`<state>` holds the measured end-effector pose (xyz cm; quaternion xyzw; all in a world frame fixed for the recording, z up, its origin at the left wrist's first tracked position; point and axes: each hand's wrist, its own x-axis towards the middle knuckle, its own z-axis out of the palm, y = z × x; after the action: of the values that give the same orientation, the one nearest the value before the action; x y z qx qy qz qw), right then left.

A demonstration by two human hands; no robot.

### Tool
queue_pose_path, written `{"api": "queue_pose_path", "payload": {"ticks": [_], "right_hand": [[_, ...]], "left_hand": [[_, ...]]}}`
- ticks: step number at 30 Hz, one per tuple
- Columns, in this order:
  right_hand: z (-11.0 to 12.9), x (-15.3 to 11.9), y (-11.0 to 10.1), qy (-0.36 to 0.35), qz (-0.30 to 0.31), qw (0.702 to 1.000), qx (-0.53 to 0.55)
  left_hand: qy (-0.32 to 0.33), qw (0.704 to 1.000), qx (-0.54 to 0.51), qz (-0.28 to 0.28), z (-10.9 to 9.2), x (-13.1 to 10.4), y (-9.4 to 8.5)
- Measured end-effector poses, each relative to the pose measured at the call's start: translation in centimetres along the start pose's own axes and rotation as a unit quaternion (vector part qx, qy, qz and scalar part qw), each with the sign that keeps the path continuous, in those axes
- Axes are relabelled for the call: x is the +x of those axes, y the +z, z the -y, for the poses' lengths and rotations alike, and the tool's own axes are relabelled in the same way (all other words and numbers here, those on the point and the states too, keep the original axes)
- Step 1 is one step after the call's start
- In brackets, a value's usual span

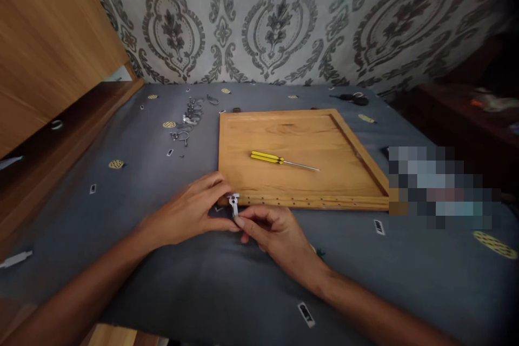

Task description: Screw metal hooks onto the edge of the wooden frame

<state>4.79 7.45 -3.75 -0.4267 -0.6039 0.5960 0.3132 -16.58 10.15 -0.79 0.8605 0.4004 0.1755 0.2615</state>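
Dim, diffuse light; right margin near-black. Soft shadow on the cloth [182,292] below the right hand [279,232]. Pixelation masks one patch at right.

No wording can be read with certainty. Small dark, pale-edged labels [306,314] lie across the grey cloth [182,292] — one at lower centre-right, one right of centre, others toward the left — their lettering too small and blurred.

Grey ornate-patterned wall [279,16] behind, wooden cabinet [52,38] left, dim light.
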Motion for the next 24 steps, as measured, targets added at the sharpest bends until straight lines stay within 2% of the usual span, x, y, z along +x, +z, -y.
{"api": "queue_pose_path", "payload": {"ticks": [13,18,20,22,24], "right_hand": [[-0.5,-0.1,-0.2,-0.040,-0.023,0.999,-0.022],[-0.7,-0.1,0.0,-0.066,-0.030,0.997,-0.023],[-0.6,0.0,-0.1,-0.079,-0.036,0.996,-0.031],[-0.3,0.1,-0.3,-0.092,-0.046,0.994,-0.042],[0.2,0.3,-0.6,-0.124,-0.062,0.987,-0.078]], "left_hand": [[0.012,0.998,0.046,-0.031,0.0,-0.1,0.6],[-0.012,0.999,0.030,-0.025,0.0,-0.1,0.1],[-0.033,0.999,-0.014,-0.020,0.1,-0.1,-0.5],[-0.071,0.992,-0.107,-0.012,0.3,0.0,-1.2],[-0.119,0.963,-0.243,0.011,0.6,0.1,-1.8]]}}
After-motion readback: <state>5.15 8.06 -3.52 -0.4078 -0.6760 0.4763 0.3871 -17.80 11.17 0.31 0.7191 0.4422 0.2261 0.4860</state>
